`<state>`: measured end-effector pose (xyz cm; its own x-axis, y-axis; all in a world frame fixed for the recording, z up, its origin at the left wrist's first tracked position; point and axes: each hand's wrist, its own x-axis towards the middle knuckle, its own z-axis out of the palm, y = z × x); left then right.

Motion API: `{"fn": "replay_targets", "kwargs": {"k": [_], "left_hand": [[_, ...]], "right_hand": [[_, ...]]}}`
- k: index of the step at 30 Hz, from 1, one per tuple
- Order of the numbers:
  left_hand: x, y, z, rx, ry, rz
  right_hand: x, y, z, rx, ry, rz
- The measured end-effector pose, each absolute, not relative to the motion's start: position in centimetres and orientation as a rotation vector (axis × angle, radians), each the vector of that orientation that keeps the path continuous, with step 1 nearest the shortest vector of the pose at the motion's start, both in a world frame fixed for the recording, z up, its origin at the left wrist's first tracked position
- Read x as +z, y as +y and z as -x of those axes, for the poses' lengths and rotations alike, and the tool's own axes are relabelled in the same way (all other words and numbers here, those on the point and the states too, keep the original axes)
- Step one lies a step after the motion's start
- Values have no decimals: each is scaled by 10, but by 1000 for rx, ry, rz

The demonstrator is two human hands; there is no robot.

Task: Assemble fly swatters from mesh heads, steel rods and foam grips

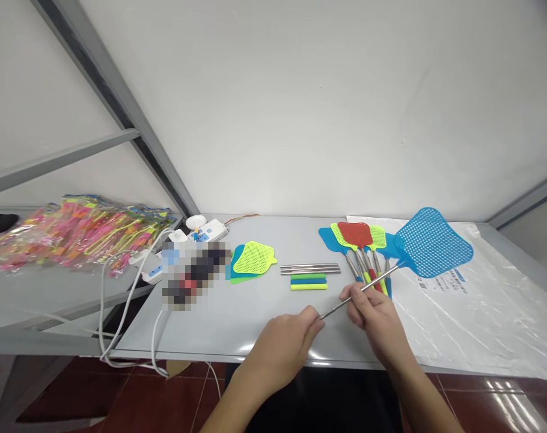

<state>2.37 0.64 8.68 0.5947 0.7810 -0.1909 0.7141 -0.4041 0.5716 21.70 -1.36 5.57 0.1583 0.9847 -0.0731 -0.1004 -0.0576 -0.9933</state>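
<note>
My right hand (376, 314) pinches the thin metal rod (368, 288) of a blue fly swatter, whose mesh head (431, 243) is raised to the right over the table. My left hand (286, 344) is closed at the rod's near end, fingertips on its tip. Just beyond the hands lie several assembled swatters (361, 246) with red, yellow and blue heads. Left of them are loose metal rods (309, 268), green, blue and yellow handle grips (308, 281), and a stack of loose mesh heads (252, 260).
A grey table (237, 319) runs along a white wall. A clear plastic bag (476, 294) covers its right part. Power strips and white cables (196, 236) lie at the left, with a blurred patch beside them. Packets of colourful items (70, 231) are piled on a side table.
</note>
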Motion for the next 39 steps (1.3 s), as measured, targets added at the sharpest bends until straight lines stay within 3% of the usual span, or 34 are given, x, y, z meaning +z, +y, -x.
{"fn": "replay_targets", "kwargs": {"k": [7, 11, 16, 24, 34, 39], "left_hand": [[83, 5, 11, 130, 1166, -2171], [84, 5, 10, 164, 1189, -2190], [80, 8, -8, 207, 1225, -2179], [66, 24, 21, 208, 1275, -2261], [61, 22, 32, 266, 1419, -2392], [55, 28, 43, 257, 1429, -2470]], "right_hand": [[78, 0, -261, 1062, -735, 1107], [75, 2, -245, 998, -722, 1073], [56, -6, -212, 1180, -908, 1210], [80, 2, -262, 951, -743, 1126], [55, -2, -232, 1128, -731, 1053], [64, -7, -242, 1040, -748, 1061]]}}
